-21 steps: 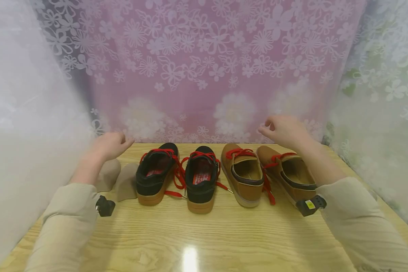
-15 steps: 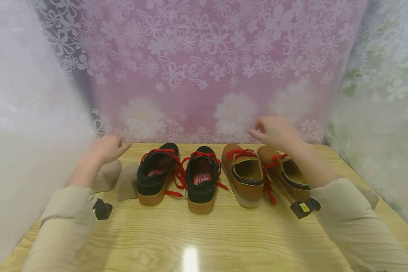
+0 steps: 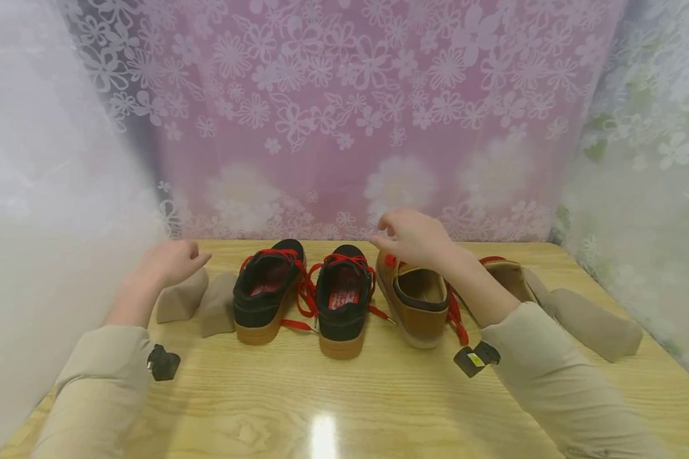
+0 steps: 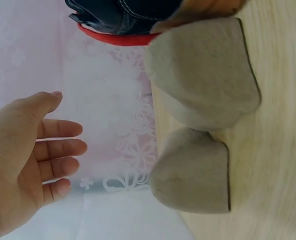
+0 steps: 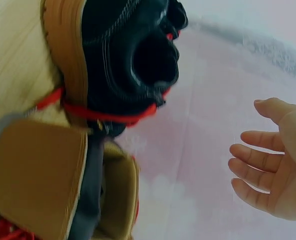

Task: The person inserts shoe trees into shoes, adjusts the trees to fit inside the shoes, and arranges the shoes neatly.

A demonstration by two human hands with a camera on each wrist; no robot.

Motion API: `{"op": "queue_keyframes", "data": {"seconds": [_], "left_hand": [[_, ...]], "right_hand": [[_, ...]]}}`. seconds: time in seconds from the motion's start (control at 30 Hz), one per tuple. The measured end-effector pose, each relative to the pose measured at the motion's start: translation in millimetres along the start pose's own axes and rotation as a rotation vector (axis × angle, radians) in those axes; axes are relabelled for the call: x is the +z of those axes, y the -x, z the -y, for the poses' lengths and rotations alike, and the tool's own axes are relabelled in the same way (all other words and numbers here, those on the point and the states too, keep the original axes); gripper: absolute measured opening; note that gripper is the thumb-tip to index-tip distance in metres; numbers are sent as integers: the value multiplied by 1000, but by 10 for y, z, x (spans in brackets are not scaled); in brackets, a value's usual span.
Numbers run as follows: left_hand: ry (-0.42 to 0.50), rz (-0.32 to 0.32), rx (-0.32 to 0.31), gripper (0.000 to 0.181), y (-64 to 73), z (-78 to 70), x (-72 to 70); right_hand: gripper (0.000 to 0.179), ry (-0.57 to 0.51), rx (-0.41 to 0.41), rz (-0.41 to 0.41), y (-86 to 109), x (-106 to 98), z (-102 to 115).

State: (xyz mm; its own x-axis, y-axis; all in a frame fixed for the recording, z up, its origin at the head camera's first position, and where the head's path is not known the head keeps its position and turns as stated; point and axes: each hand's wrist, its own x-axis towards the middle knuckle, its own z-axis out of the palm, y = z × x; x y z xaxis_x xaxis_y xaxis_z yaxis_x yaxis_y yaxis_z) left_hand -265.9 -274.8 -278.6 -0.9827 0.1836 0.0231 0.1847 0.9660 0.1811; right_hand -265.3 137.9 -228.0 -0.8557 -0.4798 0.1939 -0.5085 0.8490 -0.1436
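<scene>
My left hand (image 3: 166,264) hovers above two beige rounded, flat-ended pieces (image 3: 218,307), its fingers relaxed and holding nothing. In the left wrist view those pieces (image 4: 203,75) lie to the right of the hand (image 4: 22,155). Two black shoes (image 3: 341,328) with red laces stand in the middle, heels toward me. My right hand (image 3: 416,239), also with nothing in it, is over the toe of a brown shoe (image 3: 427,322). The second brown shoe (image 3: 511,279) is partly hidden behind the right forearm. In the right wrist view, fingers (image 5: 255,157) are loosely bent, away from the shoes.
Two more beige pieces (image 3: 594,322) lie at the right of the wooden table (image 3: 264,401). A pink flowered curtain (image 3: 321,127) hangs behind the table, with pale sheets at both sides. Red laces (image 3: 297,325) trail between the shoes.
My right hand has moved left and slightly down, from over the far-right brown shoe to the other one, uncovering the beige pieces at right. The left hand has shifted slightly left and down.
</scene>
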Motion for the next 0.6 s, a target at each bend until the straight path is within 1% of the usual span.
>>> {"op": "queue_keyframes", "data": {"seconds": [0.2,0.4,0.53,0.6], "left_hand": [[9,44,-8,35,36,95,48],[7,63,-20,37,83,201,108],[9,64,-36,44,114,264,151],[3,51,-42,47,132,285,170]], "right_hand": [[41,-4,-42,13,-70,126,181],[39,-10,-95,21,-114,235,384],[42,1,-110,30,-135,290,515],[43,11,-109,39,-143,317,566]]}}
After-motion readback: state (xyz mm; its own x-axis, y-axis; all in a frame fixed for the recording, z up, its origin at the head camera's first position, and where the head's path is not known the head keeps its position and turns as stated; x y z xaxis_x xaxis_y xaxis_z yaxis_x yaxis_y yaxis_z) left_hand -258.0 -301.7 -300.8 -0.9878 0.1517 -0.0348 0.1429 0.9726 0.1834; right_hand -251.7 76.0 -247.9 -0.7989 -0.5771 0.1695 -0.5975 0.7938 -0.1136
